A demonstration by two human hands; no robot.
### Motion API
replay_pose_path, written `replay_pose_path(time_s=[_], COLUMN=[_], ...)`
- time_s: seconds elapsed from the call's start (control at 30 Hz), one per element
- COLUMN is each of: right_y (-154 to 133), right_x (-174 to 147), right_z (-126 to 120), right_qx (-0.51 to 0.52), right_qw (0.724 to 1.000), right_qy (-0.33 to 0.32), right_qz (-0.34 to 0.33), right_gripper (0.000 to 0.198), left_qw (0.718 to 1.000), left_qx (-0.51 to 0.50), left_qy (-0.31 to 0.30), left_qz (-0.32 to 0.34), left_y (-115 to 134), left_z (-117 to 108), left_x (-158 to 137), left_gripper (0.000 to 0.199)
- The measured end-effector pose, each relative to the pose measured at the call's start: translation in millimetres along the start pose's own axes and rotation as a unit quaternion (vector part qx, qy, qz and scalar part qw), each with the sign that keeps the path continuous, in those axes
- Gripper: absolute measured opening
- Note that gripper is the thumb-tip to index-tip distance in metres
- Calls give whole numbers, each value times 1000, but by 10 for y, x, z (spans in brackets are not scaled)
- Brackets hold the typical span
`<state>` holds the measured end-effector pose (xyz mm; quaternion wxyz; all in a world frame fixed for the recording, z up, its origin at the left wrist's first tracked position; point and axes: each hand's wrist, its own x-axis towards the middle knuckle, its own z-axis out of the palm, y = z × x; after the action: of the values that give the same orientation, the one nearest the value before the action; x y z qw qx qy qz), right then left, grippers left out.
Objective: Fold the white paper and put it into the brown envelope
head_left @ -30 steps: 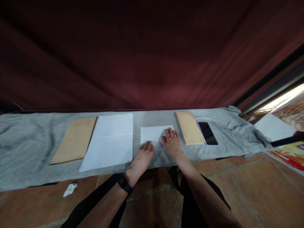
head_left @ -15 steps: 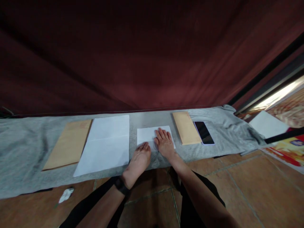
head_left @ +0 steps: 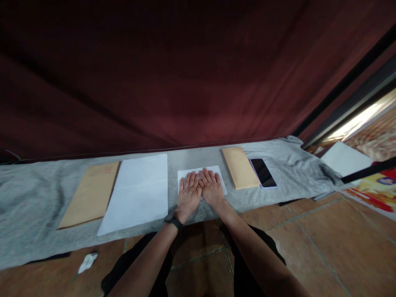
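My left hand [head_left: 189, 193] lies flat, fingers spread, on a small folded sheet of white paper [head_left: 183, 171]. Beside it my right hand [head_left: 212, 188] also presses flat on the same paper, the two thumbs touching or nearly so. The hands cover most of the folded paper's middle and near edge. To the left are larger white sheets [head_left: 139, 189] with a faint crease across them, next to a brown envelope [head_left: 91, 194]. On the right rest a narrower stack of brown envelopes [head_left: 241, 167] and a dark-screened phone [head_left: 262, 173].
A grey cloth [head_left: 31, 206] covers the long, low surface. Behind it hangs a dark red curtain [head_left: 198, 90]. Crumpled white tissue [head_left: 88, 262] lies on the tiled floor [head_left: 309, 239]. Black bars, a white sheet [head_left: 345, 159] and a colourful printed package [head_left: 375, 187] are at the right.
My left hand has moved up and right from the folded paper's near left edge and now lies flat beside my right hand. My right hand stays on the paper.
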<state>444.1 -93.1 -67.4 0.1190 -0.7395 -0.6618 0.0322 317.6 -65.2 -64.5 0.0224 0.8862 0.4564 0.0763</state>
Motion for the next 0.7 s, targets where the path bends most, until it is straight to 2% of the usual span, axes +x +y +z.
replay_pose_path(time_s=[0.17,0.37,0.7], right_y=[-27,-11,143], right_x=[20,35,83], right_z=[-14,27,141], right_qx=[5,8,-33], right_qw=[1000,1000,995], right_qy=[-1,11,93], right_qz=[13,14,27], right_gripper=[51,51,56], left_qw=[999,999,998], left_qx=[-2,1,4], left_qy=[-19,-13,-11], left_qz=[-26,-36,-55], left_y=[-35,-37,-79], left_z=[2,32,61], left_x=[107,91,208], left_gripper=[55,55,60])
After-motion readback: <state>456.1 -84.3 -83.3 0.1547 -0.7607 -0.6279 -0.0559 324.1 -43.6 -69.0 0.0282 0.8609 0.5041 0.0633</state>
